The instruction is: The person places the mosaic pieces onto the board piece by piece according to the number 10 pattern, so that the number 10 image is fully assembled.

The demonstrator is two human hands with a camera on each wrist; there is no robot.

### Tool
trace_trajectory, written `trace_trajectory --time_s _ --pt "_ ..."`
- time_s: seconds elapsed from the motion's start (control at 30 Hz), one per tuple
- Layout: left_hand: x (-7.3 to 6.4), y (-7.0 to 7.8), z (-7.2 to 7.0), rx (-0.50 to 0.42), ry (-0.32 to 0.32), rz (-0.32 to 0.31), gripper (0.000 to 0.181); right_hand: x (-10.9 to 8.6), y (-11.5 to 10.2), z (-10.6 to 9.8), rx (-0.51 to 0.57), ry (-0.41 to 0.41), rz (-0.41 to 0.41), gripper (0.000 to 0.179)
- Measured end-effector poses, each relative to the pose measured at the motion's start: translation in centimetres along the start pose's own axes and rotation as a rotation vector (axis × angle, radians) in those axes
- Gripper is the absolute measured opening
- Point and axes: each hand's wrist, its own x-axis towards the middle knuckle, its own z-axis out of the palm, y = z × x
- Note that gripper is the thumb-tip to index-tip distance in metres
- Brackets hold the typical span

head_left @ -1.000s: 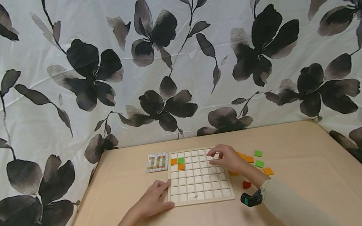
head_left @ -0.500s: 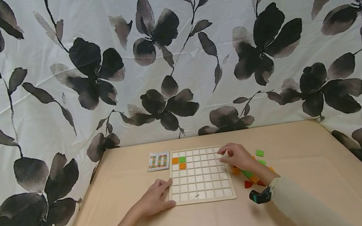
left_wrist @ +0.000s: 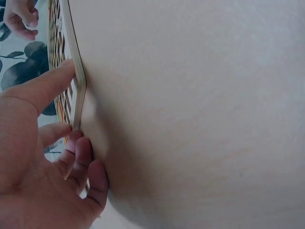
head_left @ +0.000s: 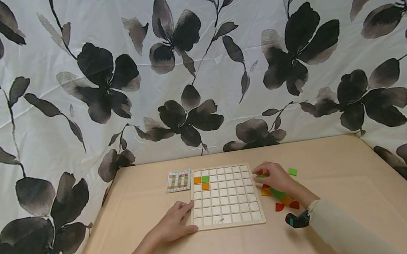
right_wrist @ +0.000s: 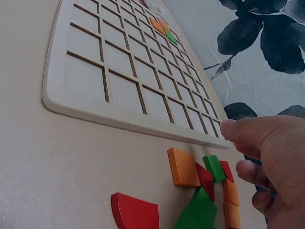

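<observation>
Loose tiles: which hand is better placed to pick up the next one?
Right, I'd say. The right hand hovers by the loose tiles, right of the grid board. The left hand touches the board's left edge, with the board between it and the tiles, so it looks better suited to steadying.

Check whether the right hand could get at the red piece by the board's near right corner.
Likely yes: the red piece lies uncovered, with table showing around it, though the right hand would need to draw back.
</observation>
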Motion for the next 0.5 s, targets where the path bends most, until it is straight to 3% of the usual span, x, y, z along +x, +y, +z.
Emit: trace_trajectory --time_s 0.5 --pt "0.0 -0.1 0.0 0.003 0.006 0.004 0.08 0.1 2.1 0.0 -0.008 -0.006 0.166 0.03"
